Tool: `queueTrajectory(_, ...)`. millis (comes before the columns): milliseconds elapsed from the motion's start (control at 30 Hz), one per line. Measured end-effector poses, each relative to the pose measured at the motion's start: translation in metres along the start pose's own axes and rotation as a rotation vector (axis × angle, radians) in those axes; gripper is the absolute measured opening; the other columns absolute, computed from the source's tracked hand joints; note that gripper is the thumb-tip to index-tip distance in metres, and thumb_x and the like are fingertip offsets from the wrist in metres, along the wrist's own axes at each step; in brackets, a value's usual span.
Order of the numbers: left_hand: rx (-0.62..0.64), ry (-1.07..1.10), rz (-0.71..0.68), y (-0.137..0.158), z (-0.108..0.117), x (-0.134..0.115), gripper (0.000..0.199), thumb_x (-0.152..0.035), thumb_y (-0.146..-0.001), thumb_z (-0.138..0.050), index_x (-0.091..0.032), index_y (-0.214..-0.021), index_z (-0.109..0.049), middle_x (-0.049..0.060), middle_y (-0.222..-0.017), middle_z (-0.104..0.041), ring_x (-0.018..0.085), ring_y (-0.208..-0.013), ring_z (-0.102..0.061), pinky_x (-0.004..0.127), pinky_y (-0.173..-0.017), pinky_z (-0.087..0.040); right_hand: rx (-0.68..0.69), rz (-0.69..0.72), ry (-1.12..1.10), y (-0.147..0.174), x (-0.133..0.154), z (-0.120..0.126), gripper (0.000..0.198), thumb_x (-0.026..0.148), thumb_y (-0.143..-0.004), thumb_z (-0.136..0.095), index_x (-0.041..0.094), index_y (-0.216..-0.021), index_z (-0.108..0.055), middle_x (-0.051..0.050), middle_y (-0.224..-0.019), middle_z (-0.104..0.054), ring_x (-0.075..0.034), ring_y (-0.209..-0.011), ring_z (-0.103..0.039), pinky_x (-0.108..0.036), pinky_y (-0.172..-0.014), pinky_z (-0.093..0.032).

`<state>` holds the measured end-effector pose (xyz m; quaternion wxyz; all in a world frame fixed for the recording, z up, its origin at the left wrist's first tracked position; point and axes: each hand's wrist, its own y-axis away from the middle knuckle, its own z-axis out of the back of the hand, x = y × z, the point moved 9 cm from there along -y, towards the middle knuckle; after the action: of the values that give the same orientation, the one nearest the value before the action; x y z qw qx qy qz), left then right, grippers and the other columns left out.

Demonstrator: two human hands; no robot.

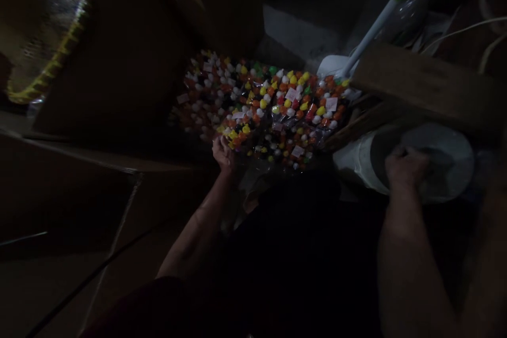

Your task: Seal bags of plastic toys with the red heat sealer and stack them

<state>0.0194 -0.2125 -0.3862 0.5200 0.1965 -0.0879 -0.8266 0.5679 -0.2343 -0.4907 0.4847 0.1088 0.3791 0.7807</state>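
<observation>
The scene is dark. A heap of clear packets (269,108) filled with small red, orange, yellow, white and black pieces lies ahead of me, with small pink labels among them. My left hand (223,152) rests at the near left edge of the heap, fingers curled on a packet. My right hand (404,166) sits on the rim of a white bucket (443,163), fingers bent over its edge; whether it grips anything else is too dim to tell.
Large brown cardboard boxes (130,47) stand at the left and behind. A plastic-wrapped roll with yellow trim (47,42) leans at far left. A white stick with a green band (380,16) slants at top right above a wooden plank (428,84). White cords hang at right.
</observation>
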Motion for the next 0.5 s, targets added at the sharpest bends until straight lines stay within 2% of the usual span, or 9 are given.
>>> queueTrajectory(67,0.072,0.009,-0.135,0.002,0.009,-0.053,0.026,-0.028,-0.110,-0.053,-0.017,-0.093,-0.070,0.007,-0.100,-0.075,0.017,-0.102,-0.068,0.023,-0.090,-0.052,-0.001,0.049,-0.024,0.022,0.012,0.014,0.041,0.000,-0.093,-0.059,0.004,-0.125,-0.084,-0.032,-0.123,-0.074,-0.038,-0.128,-0.072,-0.043,-0.106,-0.051)
queueTrajectory(133,0.229,-0.057,-0.331,0.014,0.016,-0.109,0.029,-0.031,-0.107,-0.058,-0.018,-0.083,-0.068,0.004,-0.081,-0.071,0.016,-0.083,-0.067,0.022,-0.076,-0.050,-0.025,0.166,-0.125,0.052,0.027,0.033,0.039,0.004,-0.094,-0.060,0.005,-0.125,-0.084,-0.028,-0.122,-0.076,-0.040,-0.125,-0.073,-0.046,-0.110,-0.052)
queueTrajectory(200,0.420,-0.134,-0.527,0.038,0.028,-0.157,0.037,-0.036,-0.107,-0.058,-0.019,-0.075,-0.063,0.001,-0.064,-0.062,0.014,-0.061,-0.058,0.022,-0.060,-0.043,-0.043,0.410,-0.314,0.094,0.052,0.061,0.034,0.012,-0.096,-0.062,0.009,-0.120,-0.085,-0.021,-0.120,-0.079,-0.036,-0.119,-0.075,-0.049,-0.112,-0.054)
queueTrajectory(267,0.595,-0.134,-0.664,0.068,0.047,-0.195,0.045,-0.046,-0.107,-0.056,-0.019,-0.071,-0.058,-0.001,-0.056,-0.055,0.011,-0.048,-0.047,0.022,-0.050,-0.035,0.004,0.757,-0.538,0.150,0.087,0.099,0.028,0.023,-0.099,-0.063,0.018,-0.116,-0.084,-0.012,-0.120,-0.080,-0.030,-0.116,-0.077,-0.048,-0.112,-0.058)
queueTrajectory(333,0.763,-0.129,-0.818,0.107,0.069,-0.233,0.049,-0.055,-0.104,-0.059,-0.019,-0.071,-0.060,-0.001,-0.056,-0.053,0.009,-0.047,-0.044,0.021,-0.047,-0.034,0.146,1.108,-0.704,0.210,0.124,0.142,0.029,0.033,-0.104,-0.061,0.024,-0.122,-0.082,-0.007,-0.127,-0.079,-0.025,-0.121,-0.075,-0.045,-0.112,-0.060)
queueTrajectory(400,0.922,-0.172,-1.000,0.152,0.092,-0.270,0.050,-0.059,-0.101,-0.064,-0.018,-0.073,-0.066,-0.001,-0.060,-0.058,0.009,-0.052,-0.047,0.020,-0.050,-0.037,0.333,1.400,-0.814,0.263,0.157,0.188,0.030,0.034,-0.104,-0.064,0.021,-0.127,-0.080,-0.006,-0.136,-0.076,-0.022,-0.130,-0.072,-0.040,-0.119,-0.058)
queueTrajectory(433,0.997,-0.188,-1.082,0.174,0.104,-0.287,0.049,-0.058,-0.101,-0.065,-0.017,-0.074,-0.070,-0.001,-0.061,-0.060,0.009,-0.054,-0.050,0.019,-0.051,-0.039,0.428,1.497,-0.854,0.282,0.169,0.210,0.031,0.036,-0.103,-0.067,0.021,-0.127,-0.079,-0.005,-0.141,-0.074,-0.020,-0.136,-0.069,-0.036,-0.122,-0.055)
queueTrajectory(500,1.133,-0.191,-1.221,0.213,0.126,-0.317,0.046,-0.056,-0.102,-0.067,-0.017,-0.081,-0.080,-0.001,-0.062,-0.064,0.009,-0.057,-0.058,0.019,-0.055,-0.045,0.638,1.565,-0.820,0.306,0.186,0.242,0.028,0.046,-0.096,-0.079,0.030,-0.118,-0.081,0.006,-0.141,-0.074,-0.018,-0.142,-0.066,-0.029,-0.121,-0.056)
